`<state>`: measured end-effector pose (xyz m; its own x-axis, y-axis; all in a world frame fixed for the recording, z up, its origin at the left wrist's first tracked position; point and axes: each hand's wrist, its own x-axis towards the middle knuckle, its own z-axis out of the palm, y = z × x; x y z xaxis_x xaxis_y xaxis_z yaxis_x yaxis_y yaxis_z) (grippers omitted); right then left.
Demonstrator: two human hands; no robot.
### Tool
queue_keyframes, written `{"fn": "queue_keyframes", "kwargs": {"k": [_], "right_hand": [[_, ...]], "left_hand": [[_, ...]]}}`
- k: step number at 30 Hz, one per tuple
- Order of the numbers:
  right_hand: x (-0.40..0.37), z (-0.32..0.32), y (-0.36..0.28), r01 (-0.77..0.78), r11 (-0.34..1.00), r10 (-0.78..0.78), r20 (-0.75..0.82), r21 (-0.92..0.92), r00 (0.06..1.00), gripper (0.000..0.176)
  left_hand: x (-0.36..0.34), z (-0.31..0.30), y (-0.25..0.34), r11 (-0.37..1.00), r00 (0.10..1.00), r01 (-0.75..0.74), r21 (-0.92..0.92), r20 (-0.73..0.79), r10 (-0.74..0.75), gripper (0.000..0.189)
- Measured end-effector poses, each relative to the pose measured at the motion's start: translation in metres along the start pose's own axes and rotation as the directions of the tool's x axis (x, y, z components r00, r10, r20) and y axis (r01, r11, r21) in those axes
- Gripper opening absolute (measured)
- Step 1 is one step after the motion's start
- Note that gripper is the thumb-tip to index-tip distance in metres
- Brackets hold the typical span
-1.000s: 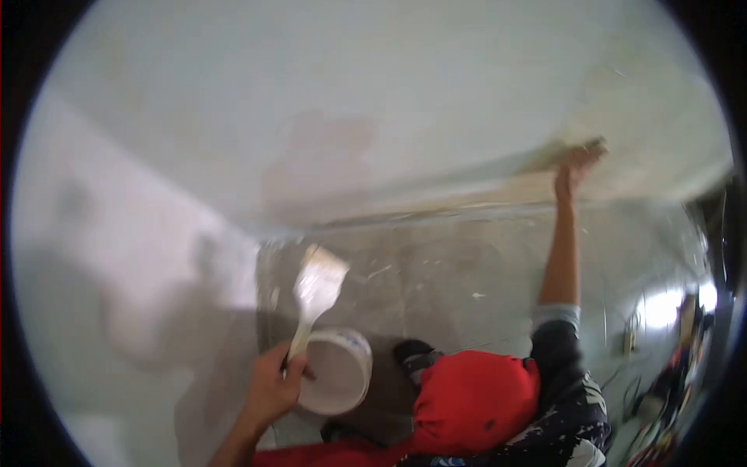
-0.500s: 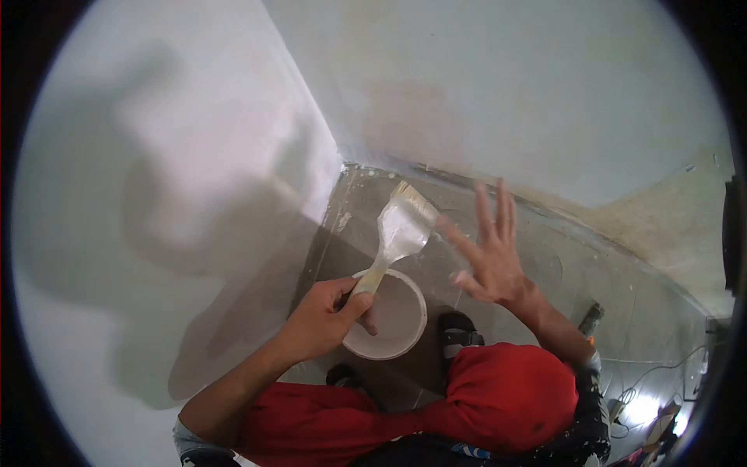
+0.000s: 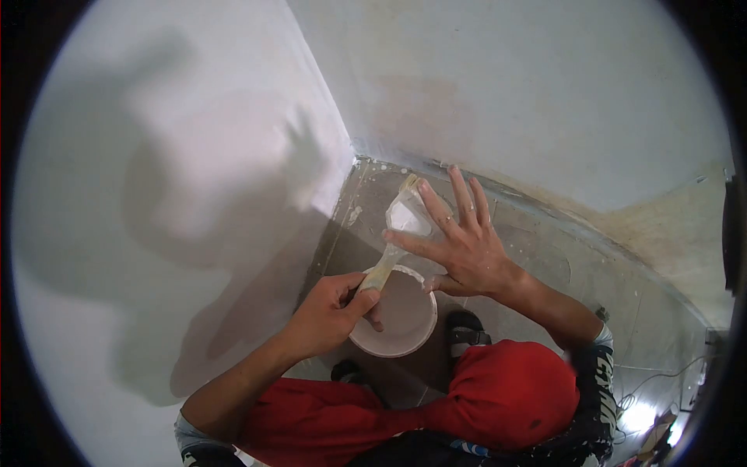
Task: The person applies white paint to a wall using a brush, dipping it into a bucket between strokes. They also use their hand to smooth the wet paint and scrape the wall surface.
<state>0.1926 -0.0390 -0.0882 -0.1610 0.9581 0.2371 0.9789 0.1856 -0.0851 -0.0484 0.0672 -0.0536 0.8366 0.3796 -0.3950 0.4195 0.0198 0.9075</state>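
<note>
My left hand point(image 3: 331, 315) is closed around the pale handle of a wide paintbrush point(image 3: 408, 216), its bristles pointing up and away from me. White paint coats the brush's flat middle part. My right hand point(image 3: 471, 253) has its fingers spread, and they overlap the brush's right side in this view, covering part of the bristles. Just under the handle stands a round white bucket point(image 3: 416, 342) on the floor, its rim smeared with paint. Pale contents show inside it.
Two walls meet in a corner ahead, the white left wall point(image 3: 85, 296) and the grey right wall point(image 3: 576, 101). Paint spots dot the tiled floor point(image 3: 537, 233). A cable point(image 3: 661, 369) and a bright light point(image 3: 640, 416) lie at lower right. My sandalled foot point(image 3: 467, 327) is beside the bucket.
My right hand has moved left, from beside the brush to over its right side, fingers still spread. My left hand keeps its hold on the paintbrush.
</note>
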Motion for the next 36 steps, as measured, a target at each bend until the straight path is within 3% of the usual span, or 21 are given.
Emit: {"fn": "queue_keyframes", "kwargs": {"k": [4, 6, 12, 19, 20, 22, 24, 25, 28, 30, 32, 33, 35, 36], "right_hand": [[0.003, 0.007, 0.005, -0.014, 0.998, 0.012, -0.02, -0.058, 1.0, 0.087], [0.004, 0.01, 0.008, -0.021, 0.993, 0.019, -0.019, -0.114, 1.0, 0.1], [0.01, 0.017, 0.015, -0.004, 0.971, -0.002, -0.027, -0.238, 1.0, 0.096], [0.001, 0.006, 0.032, -0.115, 0.973, 0.089, -0.137, -0.198, 0.987, 0.096], [-0.004, -0.001, 0.035, -0.169, 0.978, 0.14, -0.213, -0.125, 0.967, 0.093], [-0.028, -0.018, 0.054, -0.321, 0.94, 0.278, -0.289, -0.113, 0.916, 0.089], [-0.064, -0.022, 0.081, -0.38, 0.905, 0.424, -0.469, 0.19, 0.775, 0.08], [-0.086, -0.025, 0.096, -0.424, 0.872, 0.486, -0.539, 0.246, 0.688, 0.077], [-0.164, -0.039, 0.146, -0.597, 0.762, 0.564, -0.71, 0.25, 0.422, 0.079], [-0.211, -0.06, 0.17, -0.673, 0.708, 0.551, -0.762, 0.212, 0.34, 0.079], [-0.246, -0.076, 0.191, -0.736, 0.551, 0.642, -0.763, 0.394, 0.073, 0.086], [-0.257, -0.076, 0.203, -0.741, 0.551, 0.635, -0.769, 0.385, 0.073, 0.086], [-0.276, -0.084, 0.225, -0.815, 0.554, 0.56, -0.8, 0.169, 0.215, 0.094], [-0.276, -0.089, 0.234, -0.816, 0.551, 0.56, -0.802, 0.172, 0.209, 0.094]], "left_hand": [[0.0, -0.001, -0.002, 1.0, 1.0, 0.011, -0.009, -0.006, -0.011, 0.026], [-0.001, 0.001, -0.004, 0.998, 0.999, 0.043, -0.044, 0.005, -0.043, 0.027], [-0.001, -0.001, -0.01, 0.998, 0.999, 0.047, -0.034, 0.017, -0.047, 0.027], [0.003, -0.004, -0.003, 0.998, 0.998, 0.052, -0.044, 0.028, -0.05, 0.026], [0.002, -0.005, -0.003, 0.999, 0.999, 0.044, 0.022, -0.017, -0.043, 0.027], [0.007, -0.005, 0.002, 0.995, 0.999, 0.041, 0.086, -0.033, -0.038, 0.027], [0.013, -0.006, 0.002, 0.996, 1.0, 0.021, 0.092, -0.002, -0.021, 0.027], [0.018, -0.007, -0.002, 0.995, 1.0, -0.001, 0.096, -0.002, 0.001, 0.027], [0.024, -0.001, 0.002, 0.999, 0.999, 0.035, 0.022, 0.02, -0.035, 0.028], [0.019, 0.0, 0.017, 0.982, 0.99, 0.137, 0.131, 0.004, -0.139, 0.033], [0.026, 0.004, 0.023, 0.968, 0.986, 0.165, 0.19, 0.001, -0.169, 0.033], [0.035, 0.002, 0.015, 0.956, 0.981, 0.19, 0.223, -0.004, -0.194, 0.034], [0.039, 0.01, 0.024, 0.95, 0.98, 0.197, 0.24, -0.015, -0.2, 0.033], [0.042, 0.011, 0.026, 0.945, 0.977, 0.21, 0.249, -0.027, -0.209, 0.033]]}}
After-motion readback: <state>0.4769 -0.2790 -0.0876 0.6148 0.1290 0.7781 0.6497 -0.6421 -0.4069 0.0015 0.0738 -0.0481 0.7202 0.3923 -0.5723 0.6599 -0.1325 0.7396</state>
